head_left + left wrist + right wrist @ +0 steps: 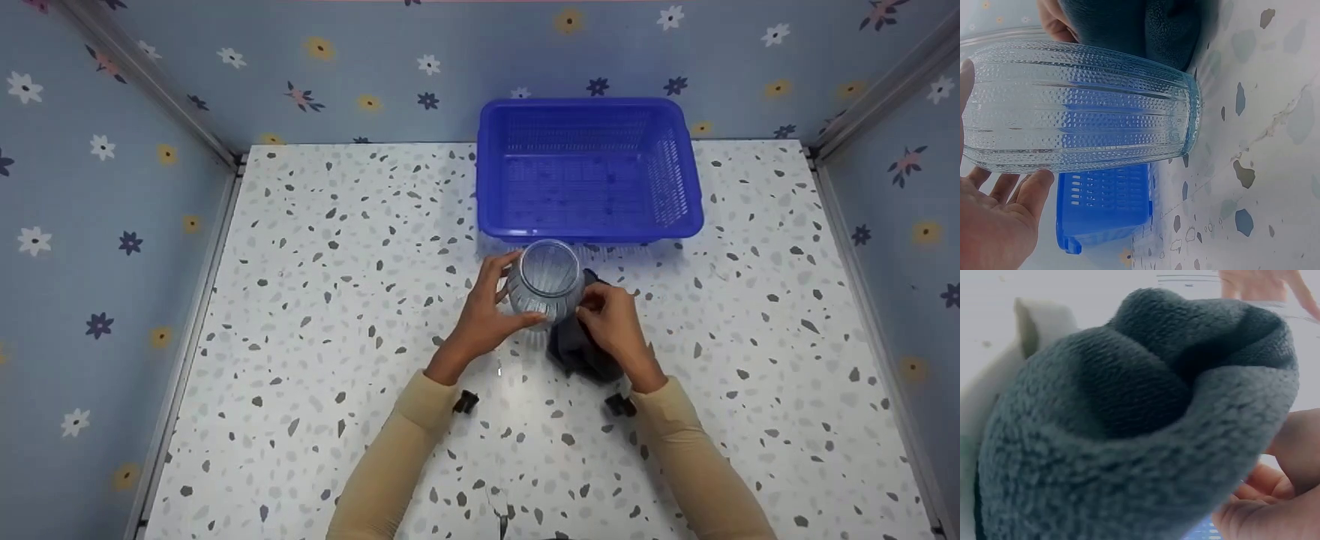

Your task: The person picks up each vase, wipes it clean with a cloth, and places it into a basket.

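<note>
A clear, ribbed glass vase with dotted texture stands upright on the table, its round mouth facing up. My left hand holds it from the left, thumb in front and fingers round the far side. In the left wrist view the vase narrows toward its base at the tabletop. On the vase's right, my right hand pinches a dark grey, fluffy cloth. Bunched into deep folds, the cloth fills most of the right wrist view and hides part of the fingers.
A blue plastic basket with slotted sides sits just behind the vase, near the back wall. The white speckled table is bounded by flower-patterned walls at the left, back and right. Small black pieces show beside both wrists.
</note>
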Available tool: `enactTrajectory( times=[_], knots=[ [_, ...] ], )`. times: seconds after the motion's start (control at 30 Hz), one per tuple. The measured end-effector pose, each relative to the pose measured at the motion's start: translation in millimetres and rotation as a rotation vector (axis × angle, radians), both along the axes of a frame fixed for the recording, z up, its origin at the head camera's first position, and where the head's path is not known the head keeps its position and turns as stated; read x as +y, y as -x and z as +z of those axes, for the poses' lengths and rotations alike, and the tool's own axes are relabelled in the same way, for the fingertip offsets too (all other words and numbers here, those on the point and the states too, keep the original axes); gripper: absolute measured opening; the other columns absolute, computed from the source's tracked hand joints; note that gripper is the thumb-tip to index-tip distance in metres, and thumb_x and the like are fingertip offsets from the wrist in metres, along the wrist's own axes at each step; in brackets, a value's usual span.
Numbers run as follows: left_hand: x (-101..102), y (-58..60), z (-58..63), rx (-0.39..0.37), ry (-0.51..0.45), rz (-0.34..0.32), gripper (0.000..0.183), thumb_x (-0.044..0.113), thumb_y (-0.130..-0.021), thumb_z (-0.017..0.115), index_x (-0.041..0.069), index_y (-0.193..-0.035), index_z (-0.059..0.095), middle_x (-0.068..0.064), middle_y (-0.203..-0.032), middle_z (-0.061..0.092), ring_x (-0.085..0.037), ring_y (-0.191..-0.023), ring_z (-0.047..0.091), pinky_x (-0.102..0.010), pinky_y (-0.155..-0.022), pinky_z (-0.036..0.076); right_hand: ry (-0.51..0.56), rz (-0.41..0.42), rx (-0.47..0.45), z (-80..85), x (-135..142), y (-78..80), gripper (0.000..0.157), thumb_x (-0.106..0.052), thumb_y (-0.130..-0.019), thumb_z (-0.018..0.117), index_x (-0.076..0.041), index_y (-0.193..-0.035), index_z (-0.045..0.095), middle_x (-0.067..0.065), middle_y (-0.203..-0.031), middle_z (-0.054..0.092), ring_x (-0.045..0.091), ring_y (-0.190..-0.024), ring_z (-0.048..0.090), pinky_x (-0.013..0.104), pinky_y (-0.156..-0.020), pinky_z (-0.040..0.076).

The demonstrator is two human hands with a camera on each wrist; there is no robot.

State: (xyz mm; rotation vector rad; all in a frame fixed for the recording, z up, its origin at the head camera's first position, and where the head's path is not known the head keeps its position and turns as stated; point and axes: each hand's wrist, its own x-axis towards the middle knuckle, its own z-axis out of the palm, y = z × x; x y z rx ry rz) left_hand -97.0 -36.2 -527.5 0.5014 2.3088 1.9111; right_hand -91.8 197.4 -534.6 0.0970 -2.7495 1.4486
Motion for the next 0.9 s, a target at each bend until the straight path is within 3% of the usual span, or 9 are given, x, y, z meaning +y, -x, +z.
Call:
enactTrajectory(
  times=[0.27, 0.43, 0.53, 0.7, 0.9],
  knots=[
    [-1, 0.9, 0.0, 0.005, -0.010, -0.004, 0.095, 0.019, -0.082, 0.094, 0.012, -0.159, 0.040, -0.010, -0.156, 0.039, -0.032, -0.142, 0.045, -0.050, -0.117, 0.045, -0.069, 0.024, -0.007, -14.8, -3, 3.8, 0.009, 0.015, -0.083, 0.070, 0.007, -0.086, 0.073, 0.019, -0.078, 0.071, 0.034, -0.073, 0.068, 0.041, -0.068, 0.055],
    [-2, -0.7, -2.1, 0.001, -0.003, 0.001, 0.095, 0.020, -0.082, 0.094, 0.013, -0.159, 0.040, -0.010, -0.156, 0.040, -0.033, -0.143, 0.045, -0.049, -0.117, 0.045, -0.018, 0.021, 0.007, -11.5, -1, -0.7, 0.008, 0.015, -0.081, 0.070, 0.008, -0.086, 0.071, 0.018, -0.078, 0.071, 0.030, -0.072, 0.069, 0.034, -0.067, 0.056],
    [-1, -1.0, -2.2, -0.005, -0.001, 0.002, 0.095, 0.020, -0.082, 0.094, 0.013, -0.159, 0.040, -0.010, -0.156, 0.040, -0.034, -0.143, 0.044, -0.050, -0.117, 0.045, 0.051, 0.001, 0.007, 2.2, 2, -3.7, 0.008, 0.015, -0.085, 0.070, 0.009, -0.089, 0.071, 0.019, -0.082, 0.072, 0.028, -0.076, 0.069, 0.024, -0.068, 0.053],
    [-1, 0.2, 0.1, -0.010, -0.013, 0.003, 0.095, 0.019, -0.081, 0.094, 0.013, -0.160, 0.041, -0.010, -0.157, 0.040, -0.034, -0.144, 0.044, -0.050, -0.117, 0.045, 0.142, -0.052, 0.009, 40.4, 4, -6.0, 0.008, 0.014, -0.091, 0.070, 0.008, -0.096, 0.074, 0.021, -0.093, 0.074, 0.025, -0.087, 0.070, 0.017, -0.075, 0.052],
    [-1, 0.4, 1.4, 0.001, -0.007, 0.001, 0.095, 0.019, -0.082, 0.094, 0.014, -0.160, 0.041, -0.010, -0.157, 0.040, -0.032, -0.144, 0.045, -0.050, -0.117, 0.045, 0.136, -0.074, 0.097, 73.6, 0, -5.7, 0.007, 0.011, -0.093, 0.073, 0.008, -0.099, 0.075, 0.022, -0.096, 0.075, 0.023, -0.088, 0.071, 0.014, -0.077, 0.053]
  ],
)
